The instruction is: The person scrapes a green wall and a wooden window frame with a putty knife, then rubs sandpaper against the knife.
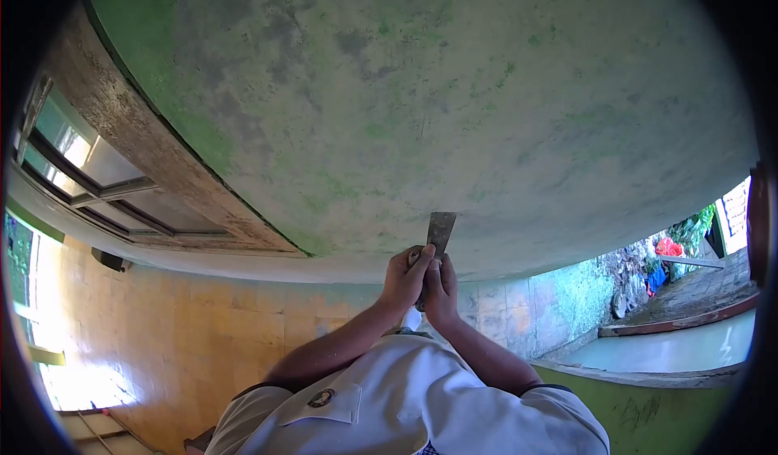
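Both of my hands are closed around the handle of a scraper (440, 232), held in front of my chest. My left hand (403, 279) grips it from the left side, and my right hand (442, 290) wraps it from the right, the two pressed together. Its flat, flared metal blade points away from me, and the edge appears to meet the wall (486, 131). That wall is patchy, with grey-white areas over worn green paint. Most of the handle is hidden by my fingers.
On the left, a wooden-framed window (121, 187) with glass panes borders the wall. Orange-tan floor tiles (219, 325) spread below. A doorway on the right opens onto an outdoor strip with a red object (668, 247) and plants. A dark box-like object (108, 259) lies at left.
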A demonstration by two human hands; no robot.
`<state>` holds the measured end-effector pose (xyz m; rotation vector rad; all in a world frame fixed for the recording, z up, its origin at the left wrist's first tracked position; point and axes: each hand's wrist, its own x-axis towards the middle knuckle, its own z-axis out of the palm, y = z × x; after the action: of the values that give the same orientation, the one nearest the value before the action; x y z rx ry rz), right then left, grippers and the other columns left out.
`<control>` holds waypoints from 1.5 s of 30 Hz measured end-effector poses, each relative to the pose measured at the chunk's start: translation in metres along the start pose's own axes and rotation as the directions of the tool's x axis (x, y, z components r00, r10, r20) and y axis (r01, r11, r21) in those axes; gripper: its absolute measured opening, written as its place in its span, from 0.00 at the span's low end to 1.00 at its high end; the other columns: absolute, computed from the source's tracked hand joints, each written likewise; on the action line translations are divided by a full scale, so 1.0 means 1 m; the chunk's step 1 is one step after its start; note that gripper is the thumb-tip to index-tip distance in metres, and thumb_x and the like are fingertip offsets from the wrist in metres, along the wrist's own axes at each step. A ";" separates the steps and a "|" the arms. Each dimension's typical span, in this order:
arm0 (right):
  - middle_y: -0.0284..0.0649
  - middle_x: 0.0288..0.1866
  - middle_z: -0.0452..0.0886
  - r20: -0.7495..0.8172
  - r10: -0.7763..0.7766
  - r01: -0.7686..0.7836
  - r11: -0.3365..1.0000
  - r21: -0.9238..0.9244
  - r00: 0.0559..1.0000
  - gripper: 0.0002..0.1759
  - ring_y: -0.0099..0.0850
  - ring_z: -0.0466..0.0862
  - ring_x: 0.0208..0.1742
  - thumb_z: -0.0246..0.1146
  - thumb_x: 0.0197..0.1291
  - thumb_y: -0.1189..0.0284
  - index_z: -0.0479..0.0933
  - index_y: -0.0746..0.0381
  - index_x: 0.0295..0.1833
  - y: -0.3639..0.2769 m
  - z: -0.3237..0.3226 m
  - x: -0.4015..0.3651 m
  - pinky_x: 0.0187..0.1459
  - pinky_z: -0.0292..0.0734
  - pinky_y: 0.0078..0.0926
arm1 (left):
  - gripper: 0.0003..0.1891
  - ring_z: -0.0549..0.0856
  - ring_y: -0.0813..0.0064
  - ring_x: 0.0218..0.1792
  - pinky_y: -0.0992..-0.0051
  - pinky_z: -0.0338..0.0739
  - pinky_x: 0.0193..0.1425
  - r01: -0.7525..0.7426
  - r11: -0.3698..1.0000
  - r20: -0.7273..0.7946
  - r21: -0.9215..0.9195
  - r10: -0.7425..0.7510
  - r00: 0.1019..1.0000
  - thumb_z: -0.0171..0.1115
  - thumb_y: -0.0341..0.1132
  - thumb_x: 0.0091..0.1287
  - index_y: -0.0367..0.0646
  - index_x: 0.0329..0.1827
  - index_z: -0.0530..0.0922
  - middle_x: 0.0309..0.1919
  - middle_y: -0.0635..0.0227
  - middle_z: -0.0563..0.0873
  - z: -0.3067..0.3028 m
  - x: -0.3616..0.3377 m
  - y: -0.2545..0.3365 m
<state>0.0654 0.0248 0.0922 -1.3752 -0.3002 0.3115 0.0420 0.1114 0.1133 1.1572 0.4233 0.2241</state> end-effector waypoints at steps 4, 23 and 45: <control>0.34 0.27 0.73 0.052 0.080 -0.083 0.995 0.055 0.995 0.12 0.18 0.73 0.20 0.46 0.73 0.63 0.66 0.62 0.45 -0.020 0.001 0.002 0.19 0.68 0.17 | 0.16 0.75 0.85 0.27 0.81 0.72 0.33 -0.019 1.000 -0.032 0.021 0.019 0.999 0.57 0.41 0.70 0.35 0.34 0.79 0.24 0.72 0.80 0.007 -0.003 0.007; 0.34 0.26 0.73 0.159 -0.127 0.113 0.989 0.095 0.979 0.13 0.18 0.74 0.19 0.48 0.72 0.62 0.65 0.62 0.44 -0.078 0.017 0.004 0.18 0.69 0.16 | 0.15 0.70 0.90 0.24 0.83 0.66 0.26 -0.207 0.978 0.061 -0.024 0.208 0.976 0.57 0.41 0.70 0.36 0.32 0.79 0.20 0.78 0.76 0.012 -0.021 0.080; 0.34 0.21 0.72 0.029 0.229 -0.230 0.973 0.035 0.973 0.17 0.21 0.70 0.14 0.41 0.74 0.60 0.68 0.61 0.42 0.040 0.013 -0.044 0.15 0.66 0.18 | 0.19 0.69 0.86 0.14 0.79 0.63 0.17 0.058 0.987 0.038 0.152 -0.064 0.997 0.57 0.46 0.70 0.40 0.26 0.75 0.14 0.75 0.73 -0.052 -0.025 -0.052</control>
<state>0.0180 0.0257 0.0541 -1.3705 -0.1546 0.5242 -0.0056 0.1246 0.0533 1.2934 0.4430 0.1150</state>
